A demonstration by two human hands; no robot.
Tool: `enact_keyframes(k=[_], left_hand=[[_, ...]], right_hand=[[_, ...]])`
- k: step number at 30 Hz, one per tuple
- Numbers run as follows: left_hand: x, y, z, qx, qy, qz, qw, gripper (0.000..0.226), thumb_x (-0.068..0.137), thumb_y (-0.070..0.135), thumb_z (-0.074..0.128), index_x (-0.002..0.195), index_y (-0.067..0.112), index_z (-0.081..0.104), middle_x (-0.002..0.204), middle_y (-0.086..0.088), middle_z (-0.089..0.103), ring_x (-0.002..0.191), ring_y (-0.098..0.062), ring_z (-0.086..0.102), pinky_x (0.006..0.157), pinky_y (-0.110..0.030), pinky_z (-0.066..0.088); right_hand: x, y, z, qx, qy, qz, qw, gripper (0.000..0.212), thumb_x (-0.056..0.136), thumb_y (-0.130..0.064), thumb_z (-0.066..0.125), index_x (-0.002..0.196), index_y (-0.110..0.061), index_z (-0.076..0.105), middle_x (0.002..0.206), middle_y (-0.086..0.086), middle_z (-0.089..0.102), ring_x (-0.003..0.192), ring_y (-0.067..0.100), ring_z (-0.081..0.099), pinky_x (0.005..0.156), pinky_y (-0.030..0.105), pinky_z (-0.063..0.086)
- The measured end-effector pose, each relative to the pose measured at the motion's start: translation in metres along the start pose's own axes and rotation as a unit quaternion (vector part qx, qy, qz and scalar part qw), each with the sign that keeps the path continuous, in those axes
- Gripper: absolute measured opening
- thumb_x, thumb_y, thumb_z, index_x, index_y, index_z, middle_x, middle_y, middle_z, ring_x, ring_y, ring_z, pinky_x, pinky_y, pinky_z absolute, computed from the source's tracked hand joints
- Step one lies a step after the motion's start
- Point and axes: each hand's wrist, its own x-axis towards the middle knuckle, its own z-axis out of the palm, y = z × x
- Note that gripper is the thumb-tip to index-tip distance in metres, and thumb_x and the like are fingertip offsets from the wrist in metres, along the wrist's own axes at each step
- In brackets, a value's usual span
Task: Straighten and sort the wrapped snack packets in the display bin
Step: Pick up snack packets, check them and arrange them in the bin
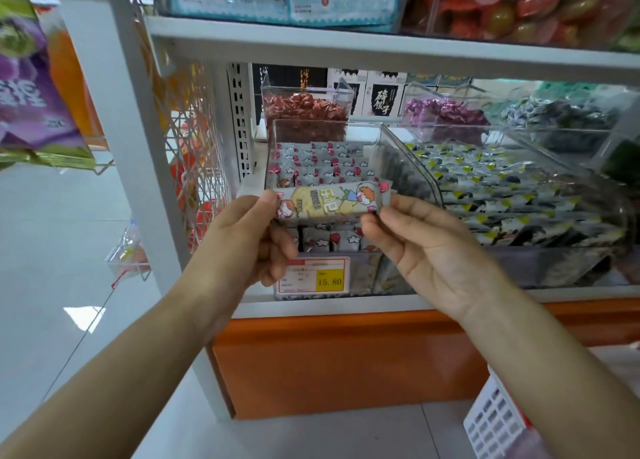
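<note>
**Packet [332, 200] pinched at both ends over display bin [410, 162]**

The long wrapped packet, pale yellow with cartoon figures, lies crosswise and nearly level between the two hands, in front of the clear bin and over its front part. The left hand [249, 240] grips the left end: its thumb lies on top of the wrapper's edge and the other fingers are curled underneath. The right hand [426, 247] pinches the right end between forefinger above and thumb below, while its other fingers are loosely curled and its palm faces the camera. The middle of the packet is free of both hands. Behind it in the bin, grey packets [322, 164] with red and white marks stand in rows. A price tag [313, 275] reading 15.80 sits on the bin's front. The neighbouring bin [568, 153] to the right holds green-and-black packets [502, 188].
</note>
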Motion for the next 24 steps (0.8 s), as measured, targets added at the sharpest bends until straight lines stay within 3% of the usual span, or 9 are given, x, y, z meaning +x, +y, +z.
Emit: enact_keyframes(k=[6, 11, 17, 20, 22, 24], left_hand=[[-0.002, 0.004, 0.0, 0.017, -0.046, 0.02, 0.999, 0.031, 0.101, 0.022, 0.032, 0.08, 0.002, 0.044, 0.043, -0.002, 0.053, 0.033, -0.008, 0.039, 0.035, -0.014, 0.032], [-0.003, 0.006, 0.003, -0.045, -0.09, 0.02, 0.995, 0.014, 0.097, 0.008, 0.037, 0.088, 0.003, 0.048, 0.057, -0.007, 0.063, 0.038, -0.01, 0.05, 0.037, -0.016, 0.039], [-0.003, 0.003, 0.004, -0.018, -0.111, 0.023, 0.993, 0.026, 0.094, -0.006, 0.037, 0.113, 0.007, 0.049, 0.079, -0.014, 0.067, 0.058, -0.016, 0.063, 0.053, -0.023, 0.053], [-0.003, 0.002, 0.006, -0.013, -0.082, 0.023, 0.996, 0.025, 0.088, 0.01, 0.053, 0.113, 0.008, 0.05, 0.091, -0.012, 0.066, 0.066, -0.018, 0.064, 0.056, -0.025, 0.053], [-0.002, 0.002, 0.005, 0.016, -0.058, 0.041, 0.997, 0.03, 0.084, 0.025, 0.056, 0.109, 0.009, 0.053, 0.083, -0.002, 0.069, 0.067, -0.015, 0.064, 0.057, -0.023, 0.052], [-0.001, 0.002, 0.004, 0.04, -0.029, 0.062, 0.997, 0.019, 0.089, 0.019, 0.054, 0.106, 0.01, 0.054, 0.079, -0.001, 0.069, 0.067, -0.013, 0.064, 0.059, -0.023, 0.053]], right_hand=[[0.003, -0.002, -0.004, 0.029, 0.032, 0.005, 0.999, 0.02, 0.066, 0.002, 0.057, 0.086, 0.001, 0.062, 0.072, 0.012, 0.071, 0.063, 0.015, 0.07, 0.053, 0.018, 0.054], [0.005, -0.002, -0.006, 0.05, 0.07, -0.004, 0.996, 0.01, 0.081, 0.007, 0.052, 0.085, 0.0, 0.059, 0.067, 0.01, 0.071, 0.059, 0.015, 0.07, 0.051, 0.018, 0.054], [0.004, 0.001, -0.011, -0.127, 0.097, -0.114, 0.981, 0.016, 0.09, 0.009, 0.048, 0.086, -0.003, 0.057, 0.065, 0.002, 0.068, 0.062, 0.017, 0.07, 0.059, 0.021, 0.055], [0.002, 0.003, -0.01, -0.193, 0.082, -0.137, 0.968, 0.017, 0.091, 0.008, 0.048, 0.086, -0.006, 0.057, 0.073, 0.004, 0.067, 0.066, 0.02, 0.071, 0.062, 0.023, 0.056], [0.002, 0.004, -0.007, -0.194, 0.061, -0.133, 0.97, 0.017, 0.091, 0.007, 0.049, 0.085, -0.006, 0.059, 0.077, 0.006, 0.07, 0.07, 0.022, 0.071, 0.063, 0.025, 0.057], [0.003, 0.005, -0.005, -0.149, 0.034, -0.118, 0.981, 0.017, 0.091, 0.003, 0.048, 0.084, -0.006, 0.062, 0.082, 0.01, 0.072, 0.074, 0.025, 0.07, 0.063, 0.028, 0.057]])
